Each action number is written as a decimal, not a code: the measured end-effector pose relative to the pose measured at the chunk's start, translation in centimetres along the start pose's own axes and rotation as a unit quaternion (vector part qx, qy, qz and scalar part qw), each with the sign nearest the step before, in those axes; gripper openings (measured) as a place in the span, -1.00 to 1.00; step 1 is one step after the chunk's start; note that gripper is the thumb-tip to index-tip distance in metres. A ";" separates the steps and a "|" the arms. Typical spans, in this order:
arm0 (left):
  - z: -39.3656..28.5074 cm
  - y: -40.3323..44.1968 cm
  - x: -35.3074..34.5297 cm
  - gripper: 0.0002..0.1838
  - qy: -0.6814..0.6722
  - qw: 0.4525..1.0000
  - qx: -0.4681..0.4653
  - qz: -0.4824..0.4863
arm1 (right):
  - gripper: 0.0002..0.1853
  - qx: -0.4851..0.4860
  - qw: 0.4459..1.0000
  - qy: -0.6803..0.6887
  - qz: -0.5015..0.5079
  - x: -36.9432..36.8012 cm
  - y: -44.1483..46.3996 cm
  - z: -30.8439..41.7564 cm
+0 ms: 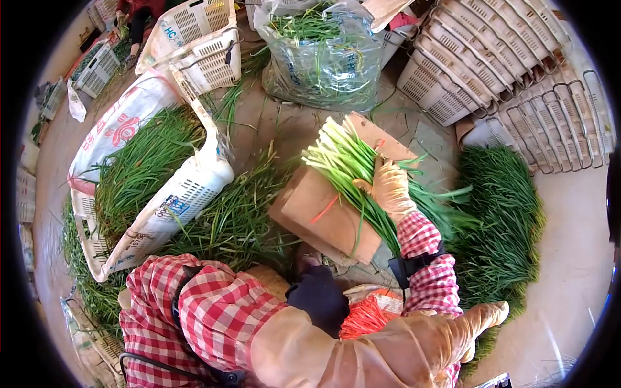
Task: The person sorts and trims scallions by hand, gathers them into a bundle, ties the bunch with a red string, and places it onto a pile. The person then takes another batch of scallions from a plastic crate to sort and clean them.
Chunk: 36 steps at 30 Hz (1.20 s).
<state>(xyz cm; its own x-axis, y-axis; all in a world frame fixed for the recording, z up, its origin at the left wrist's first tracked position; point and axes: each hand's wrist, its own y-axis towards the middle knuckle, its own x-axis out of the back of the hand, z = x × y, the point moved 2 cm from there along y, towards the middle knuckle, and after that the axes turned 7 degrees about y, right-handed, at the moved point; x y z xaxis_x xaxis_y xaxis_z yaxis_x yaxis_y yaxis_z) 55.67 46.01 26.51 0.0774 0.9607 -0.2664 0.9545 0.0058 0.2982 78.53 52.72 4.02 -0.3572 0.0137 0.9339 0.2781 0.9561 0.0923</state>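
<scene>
Green bunch lies across cardboard box; your right hand covers it, thumb apart from fingers, closure underneath hidden; you can't tell your left hand's finger state; likely light, slick, bruisable; grasp firmer pale stalks, not floppy leaves.

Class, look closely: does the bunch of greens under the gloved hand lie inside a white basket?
No, the bunch of greens lies across the cardboard with the right hand on it.

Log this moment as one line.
right hand: on green stalks | support: cardboard | left hand: near stacked greens | nearby: red strips
</scene>
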 end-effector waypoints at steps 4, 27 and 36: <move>0.5 0.6 1.2 -0.41 -0.026 1.000 -0.007 -0.011 | 0.04 0.025 0.997 0.065 -0.038 -1.4 0.2 -1.0; 19.3 9.5 20.8 -0.60 0.780 0.602 -0.156 -0.063 | -0.48 0.023 0.974 0.212 -0.076 -3.1 -0.6 -1.1; 25.7 11.7 25.1 -0.47 0.811 0.554 0.170 -0.081 | -0.08 -0.031 0.965 0.251 -0.065 -2.4 -0.5 -1.5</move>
<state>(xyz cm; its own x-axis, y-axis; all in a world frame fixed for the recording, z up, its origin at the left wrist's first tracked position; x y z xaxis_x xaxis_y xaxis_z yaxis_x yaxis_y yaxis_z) 76.19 63.09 -0.26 -0.1142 -0.0583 0.9917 0.9315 0.3407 0.1273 80.62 51.80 2.25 0.0804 -0.2630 0.9614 0.3178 0.9210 0.2254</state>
